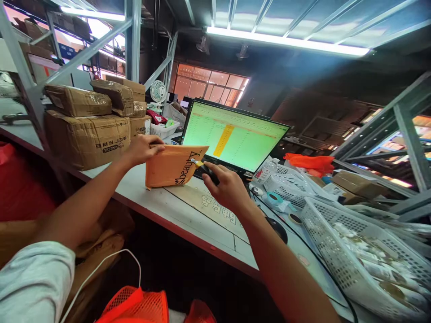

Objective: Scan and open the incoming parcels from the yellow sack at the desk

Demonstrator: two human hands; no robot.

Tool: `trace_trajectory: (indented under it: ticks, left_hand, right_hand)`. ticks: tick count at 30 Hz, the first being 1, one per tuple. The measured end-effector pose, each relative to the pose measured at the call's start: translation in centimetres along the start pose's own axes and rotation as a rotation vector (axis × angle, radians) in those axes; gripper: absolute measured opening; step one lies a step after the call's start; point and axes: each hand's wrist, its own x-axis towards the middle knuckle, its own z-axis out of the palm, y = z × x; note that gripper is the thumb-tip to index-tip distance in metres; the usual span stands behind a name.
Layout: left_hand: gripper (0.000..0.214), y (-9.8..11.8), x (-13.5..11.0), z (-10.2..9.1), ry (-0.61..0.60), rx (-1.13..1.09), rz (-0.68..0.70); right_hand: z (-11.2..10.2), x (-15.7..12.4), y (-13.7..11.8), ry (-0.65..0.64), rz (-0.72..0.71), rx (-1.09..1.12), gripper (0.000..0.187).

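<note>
My left hand [145,150] grips the top edge of an orange padded mailer [170,167] with black "beauty" lettering, holding it up just above the desk. My right hand [229,188] is shut around a yellow-and-black utility knife [207,172]. The knife's tip touches the mailer's right edge. My fingers hide most of the knife's handle. A tan cutting mat [205,204] lies on the desk beneath the mailer and my right hand.
Taped cardboard parcels [85,137] are stacked on the desk at left, in front of a steel shelf upright [133,40]. A monitor [234,134] shows a spreadsheet behind the mailer. At right, a white slotted basket [357,264] holds small packets. A black mouse [278,229] sits near my right forearm.
</note>
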Motion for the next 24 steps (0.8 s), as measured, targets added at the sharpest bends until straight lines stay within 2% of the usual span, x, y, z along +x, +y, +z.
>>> trace_trajectory:
  ticks: [4,8,11,14,16,18,21,24]
  left_hand:
    - [0.028,2.4,-0.6,2.5,0.060,-0.143,0.079]
    - [0.024,3.4,-1.4,3.8,0.115,-0.071,0.219]
    - [0.025,3.3,-1.8,3.8,0.130,-0.005,0.274]
    - [0.027,3.0,-1.9,2.9,0.100,0.048,0.239]
    - [0.029,3.0,-1.9,1.8,0.047,0.099,0.186]
    - [0.030,3.3,-1.9,0.6,-0.010,0.189,0.123]
    - [0.030,4.6,-1.5,-0.1,-0.089,0.409,0.085]
    - [0.031,6.7,-0.4,1.0,-0.207,0.623,0.146]
  right_hand:
    - [0.4,1.2,-1.7,-0.072,-0.021,-0.112,0.051]
    - [0.8,2.6,-2.3,-0.136,-0.033,-0.180,0.051]
    - [0.9,3.3,-0.4,-0.133,0.000,-0.224,0.051]
    - [0.8,3.0,3.5,-0.064,0.132,-0.279,0.049]
    - [1.1,1.8,6.2,-0.009,0.237,-0.312,0.049]
    - [2.0,-0.3,8.3,-0.009,0.319,-0.329,0.050]
    - [4.7,-4.5,10.0,-0.159,0.411,-0.327,0.048]
    - [7.9,-8.5,10.2,-0.353,0.472,-0.303,0.042]
